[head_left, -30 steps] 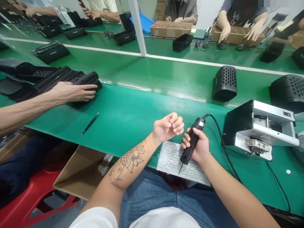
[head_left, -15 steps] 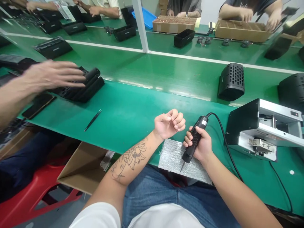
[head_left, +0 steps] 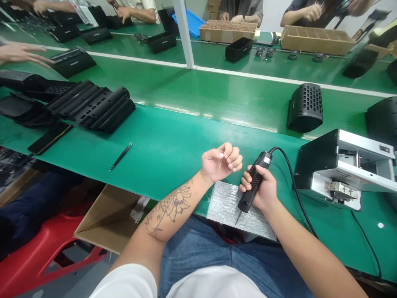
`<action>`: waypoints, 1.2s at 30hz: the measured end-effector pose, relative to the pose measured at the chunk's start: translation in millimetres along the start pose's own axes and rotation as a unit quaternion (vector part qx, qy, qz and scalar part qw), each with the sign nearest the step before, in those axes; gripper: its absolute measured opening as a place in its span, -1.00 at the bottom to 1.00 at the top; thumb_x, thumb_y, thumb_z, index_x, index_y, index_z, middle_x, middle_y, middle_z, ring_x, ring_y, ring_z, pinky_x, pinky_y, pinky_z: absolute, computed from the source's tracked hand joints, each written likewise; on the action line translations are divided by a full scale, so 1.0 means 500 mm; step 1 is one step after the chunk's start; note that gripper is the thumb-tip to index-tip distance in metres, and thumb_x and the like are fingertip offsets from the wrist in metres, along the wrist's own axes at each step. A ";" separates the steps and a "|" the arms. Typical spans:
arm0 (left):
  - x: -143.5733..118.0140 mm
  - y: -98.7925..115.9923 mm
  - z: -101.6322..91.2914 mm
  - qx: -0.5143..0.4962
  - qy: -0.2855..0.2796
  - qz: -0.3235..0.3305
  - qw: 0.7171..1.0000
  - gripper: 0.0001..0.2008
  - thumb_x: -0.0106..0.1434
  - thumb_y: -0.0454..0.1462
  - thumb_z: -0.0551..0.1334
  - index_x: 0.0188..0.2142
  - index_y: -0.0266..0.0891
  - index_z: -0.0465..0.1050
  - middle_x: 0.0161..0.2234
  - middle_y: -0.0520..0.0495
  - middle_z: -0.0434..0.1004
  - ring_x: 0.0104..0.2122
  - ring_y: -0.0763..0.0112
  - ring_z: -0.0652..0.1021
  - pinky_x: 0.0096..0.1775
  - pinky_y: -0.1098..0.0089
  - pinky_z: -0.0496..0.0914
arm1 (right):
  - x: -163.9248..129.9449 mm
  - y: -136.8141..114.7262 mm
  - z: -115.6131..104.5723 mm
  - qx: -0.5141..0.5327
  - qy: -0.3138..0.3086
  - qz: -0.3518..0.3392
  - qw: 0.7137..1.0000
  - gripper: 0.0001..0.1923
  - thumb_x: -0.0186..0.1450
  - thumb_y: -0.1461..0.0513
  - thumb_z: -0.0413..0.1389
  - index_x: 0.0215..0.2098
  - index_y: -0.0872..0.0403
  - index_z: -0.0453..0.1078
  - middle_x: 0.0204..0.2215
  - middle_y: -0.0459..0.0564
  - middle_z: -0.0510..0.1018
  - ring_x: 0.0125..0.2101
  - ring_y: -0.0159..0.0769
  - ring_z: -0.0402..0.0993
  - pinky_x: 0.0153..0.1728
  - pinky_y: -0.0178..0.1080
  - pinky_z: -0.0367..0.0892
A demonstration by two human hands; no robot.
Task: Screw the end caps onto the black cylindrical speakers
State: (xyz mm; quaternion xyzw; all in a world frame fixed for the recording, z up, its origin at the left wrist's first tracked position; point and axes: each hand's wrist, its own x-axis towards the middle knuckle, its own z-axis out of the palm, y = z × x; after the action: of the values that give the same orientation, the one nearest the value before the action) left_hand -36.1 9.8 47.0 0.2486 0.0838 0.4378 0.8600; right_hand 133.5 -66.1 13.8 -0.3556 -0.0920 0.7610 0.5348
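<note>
My left hand (head_left: pixel 221 162) is raised above the green bench, palm up, with its fingers curled into a loose fist. I see nothing in it. My right hand (head_left: pixel 263 186) is wrapped round a black electric screwdriver (head_left: pixel 254 182). The screwdriver's bit points down and slightly left, over a silvery foil-like mat (head_left: pixel 225 200) at the bench edge. A black cord runs from the tool's top end to the right. Left of my hands lies a pair of dark tweezers (head_left: pixel 120 156).
Right of me stands a black and silver machine (head_left: pixel 341 169). Behind it sits a black perforated housing (head_left: pixel 306 107). Several black housings (head_left: pixel 93 105) are grouped at left, near a co-worker's hand (head_left: pixel 23 54). Cardboard trays (head_left: pixel 316 39) stand across the line. A cardboard box (head_left: pixel 105 219) is below the bench.
The co-worker's hand at left has moved off the black housings, up and leftward. The perforated housing has shifted slightly right, while parts on the far lane shifted slightly left. My hands stay put.
</note>
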 end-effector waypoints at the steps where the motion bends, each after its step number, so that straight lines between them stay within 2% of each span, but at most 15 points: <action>1: 0.000 0.000 -0.001 -0.002 0.001 0.002 1.000 -0.66 -0.03 -0.27 0.32 -0.58 -0.19 0.08 -0.57 0.05 0.13 -0.59 0.45 0.30 -0.49 0.37 0.23 | 0.000 0.000 0.000 0.000 0.000 -0.001 1.000 -0.76 0.26 0.06 0.32 -0.31 0.04 0.48 -0.62 -0.18 0.40 -0.67 -0.40 0.30 -0.60 -0.29 0.40; 8: -0.005 -0.004 -0.004 -0.019 0.041 -0.018 0.999 -0.57 -0.04 -0.26 0.27 -0.55 -0.13 -0.10 -0.59 0.05 0.09 -0.61 0.38 0.32 -0.53 0.31 0.28 | -0.003 -0.002 0.002 0.002 0.006 0.001 1.000 -0.78 0.25 0.07 0.31 -0.32 0.04 0.50 -0.63 -0.18 0.39 -0.67 -0.40 0.29 -0.60 -0.29 0.38; 13: -0.009 -0.006 0.000 -0.012 0.020 -0.028 0.999 -0.54 -0.07 -0.21 0.30 -0.58 -0.14 -0.10 -0.61 0.06 0.09 -0.64 0.40 0.32 -0.56 0.30 0.29 | -0.003 -0.002 -0.005 -0.003 -0.004 0.003 1.000 -0.78 0.26 0.07 0.31 -0.30 0.04 0.52 -0.61 -0.18 0.41 -0.66 -0.39 0.31 -0.58 -0.28 0.41; 19: -0.009 0.000 0.010 -0.018 -0.046 -0.014 0.999 -0.54 -0.13 -0.23 0.38 -0.68 -0.20 0.01 -0.63 0.05 0.13 -0.65 0.45 0.33 -0.58 0.36 0.26 | -0.001 -0.002 -0.008 -0.005 -0.012 0.002 1.000 -0.79 0.29 0.07 0.29 -0.30 0.03 0.51 -0.62 -0.18 0.41 -0.66 -0.38 0.31 -0.58 -0.28 0.41; 24: -0.011 0.004 0.016 -0.039 -0.065 -0.008 0.997 -0.58 -0.11 -0.23 0.41 -0.70 -0.23 0.11 -0.64 0.04 0.17 -0.65 0.48 0.34 -0.59 0.38 0.27 | -0.003 -0.003 -0.008 -0.007 -0.013 0.004 1.000 -0.80 0.31 0.07 0.26 -0.29 0.03 0.51 -0.61 -0.18 0.41 -0.65 -0.39 0.31 -0.57 -0.28 0.42; 32: -0.018 0.008 0.029 -0.017 -0.076 -0.036 0.996 -0.47 -0.15 -0.15 0.50 -0.71 -0.20 0.09 -0.67 0.05 0.15 -0.69 0.45 0.34 -0.62 0.36 0.29 | -0.001 -0.002 -0.009 -0.010 -0.002 -0.007 1.000 -0.77 0.29 0.05 0.30 -0.28 0.03 0.50 -0.59 -0.17 0.41 -0.66 -0.39 0.31 -0.58 -0.27 0.41; 36: -0.018 0.006 0.028 -0.022 -0.104 -0.037 0.994 -0.47 -0.12 -0.14 0.52 -0.72 -0.21 0.12 -0.67 0.03 0.21 -0.69 0.43 0.37 -0.61 0.34 0.34 | 0.002 -0.001 -0.010 -0.009 -0.005 0.002 1.000 -0.75 0.28 0.03 0.30 -0.29 0.02 0.49 -0.60 -0.18 0.39 -0.65 -0.38 0.29 -0.59 -0.26 0.41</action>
State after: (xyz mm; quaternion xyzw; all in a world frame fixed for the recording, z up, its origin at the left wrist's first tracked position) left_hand -38.6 -0.5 59.9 0.2702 -0.0063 0.3789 0.8851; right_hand 137.1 -66.0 9.8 -0.3567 -0.1001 0.7631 0.5295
